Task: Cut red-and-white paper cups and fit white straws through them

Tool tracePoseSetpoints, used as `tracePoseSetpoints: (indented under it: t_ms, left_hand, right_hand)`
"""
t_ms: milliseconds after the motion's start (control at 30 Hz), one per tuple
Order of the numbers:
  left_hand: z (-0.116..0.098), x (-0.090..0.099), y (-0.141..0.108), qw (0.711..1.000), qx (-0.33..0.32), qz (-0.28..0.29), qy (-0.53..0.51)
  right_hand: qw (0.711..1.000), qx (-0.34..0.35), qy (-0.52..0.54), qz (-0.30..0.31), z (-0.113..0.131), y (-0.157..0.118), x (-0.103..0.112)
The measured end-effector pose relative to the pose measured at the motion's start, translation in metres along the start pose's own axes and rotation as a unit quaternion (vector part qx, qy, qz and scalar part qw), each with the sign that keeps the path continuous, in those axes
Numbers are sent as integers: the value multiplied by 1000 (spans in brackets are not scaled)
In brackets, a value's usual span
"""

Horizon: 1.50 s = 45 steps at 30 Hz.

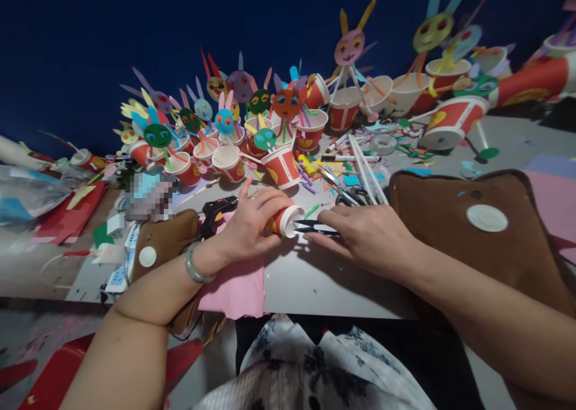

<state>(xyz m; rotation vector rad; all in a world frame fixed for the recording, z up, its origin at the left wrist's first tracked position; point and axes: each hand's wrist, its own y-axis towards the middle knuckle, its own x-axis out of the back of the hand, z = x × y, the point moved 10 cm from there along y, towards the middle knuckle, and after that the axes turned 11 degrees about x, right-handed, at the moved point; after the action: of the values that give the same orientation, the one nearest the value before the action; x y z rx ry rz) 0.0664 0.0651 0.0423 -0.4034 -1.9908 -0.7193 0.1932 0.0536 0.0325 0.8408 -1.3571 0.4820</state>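
Note:
My left hand is wrapped round a red and white paper cup, which lies tilted with its opening toward the right. My right hand grips black-handled scissors, their blades pointing left at the cup's rim. The blade tips are at the opening; whether they touch the paper I cannot tell. Pink paper lies beneath my left wrist. A black glue gun is just left of my left hand.
Several paper cups with rabbit-like paper figures stand along the back. Markers, paper scraps and more scissors lie before them. Brown cushions lie at the right and left. Red paper is far left.

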Motion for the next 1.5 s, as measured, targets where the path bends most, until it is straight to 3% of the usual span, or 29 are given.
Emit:
tracePoseSetpoints:
  t_ms: [533, 767, 1067, 1233, 1367, 1500]
  left_hand:
    - [-35, -3, -17, 969, -118, -94, 194]
    - [-24, -6, -11, 993, -97, -34, 57]
    - [-15, -5, -6, 989, -72, 11, -126]
    - [-14, -2, -7, 978, -70, 17, -198]
    - [-12, -2, -6, 973, -66, 15, -223]
    - [-8, 0, -3, 965, -54, 12, -255]
  right_hand:
    - [995, -48, -5, 91, 16, -2, -10]
    - [981, -53, 144, 122, 7, -3, -14]
    - [913, -44, 388, 115, 5, 0, -7]
    - [882, -21, 458, 112, 7, 1, -8]
    - [884, -11, 457, 96, 6, 2, -7]
    - [913, 10, 405, 35, 3, 4, 3]
